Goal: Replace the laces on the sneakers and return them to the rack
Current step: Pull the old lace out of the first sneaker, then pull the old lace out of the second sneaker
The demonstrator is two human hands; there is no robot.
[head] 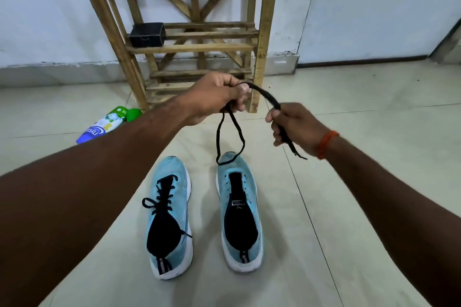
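Two light-blue sneakers stand side by side on the tiled floor, toes toward the rack. The left sneaker [169,219] is laced with a black lace tied in a bow. The right sneaker [239,212] has bare eyelets and a black tongue. Above them I hold a loose black lace [230,137] in the air. My left hand [217,99] pinches it near the middle, and a loop hangs down to the right sneaker's toe. My right hand [294,127] grips the other stretch, with the lace's tip sticking out below the fist.
The wooden slatted shoe rack [197,45] stands against the white wall ahead, with a small black box [147,34] on one shelf. A spray can with a green cap [107,124] lies on the floor left of the rack's leg.
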